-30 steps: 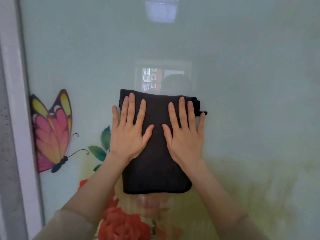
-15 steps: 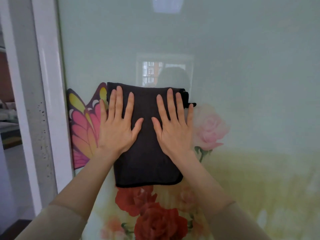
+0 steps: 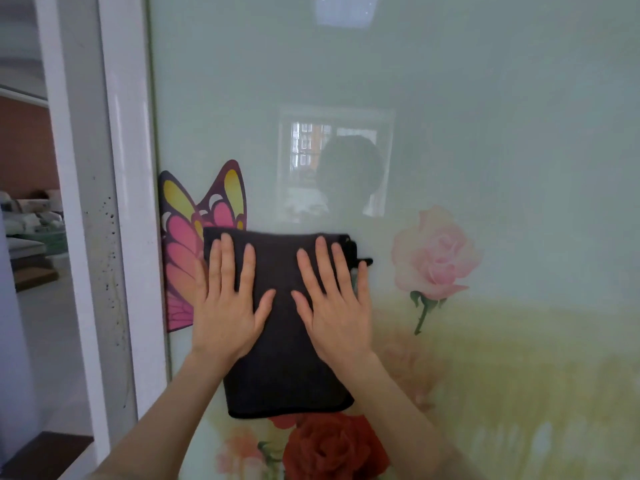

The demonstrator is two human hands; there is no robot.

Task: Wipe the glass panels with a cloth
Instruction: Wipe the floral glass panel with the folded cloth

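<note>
We are pressing the black cloth [image 3: 287, 341] flat against the glass panel [image 3: 485, 133], partly covering the butterfly decal [image 3: 187, 244]. Our left hand [image 3: 227, 306] and right hand [image 3: 334, 306] are lying side by side, fingers extended and spread, gripping nothing.

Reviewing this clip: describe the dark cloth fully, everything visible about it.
The cloth is black or very dark grey, soft and matte like microfibre, folded into an upright rectangle with stitched, rounded lower corners and a small tab sticking out at its upper right. It lies flat against the glass panel, pinned by the left hand and right hand, palms flat, fingers spread upward. Its upper left overlaps the butterfly decal; its bottom edge sits just above the red rose.
</note>
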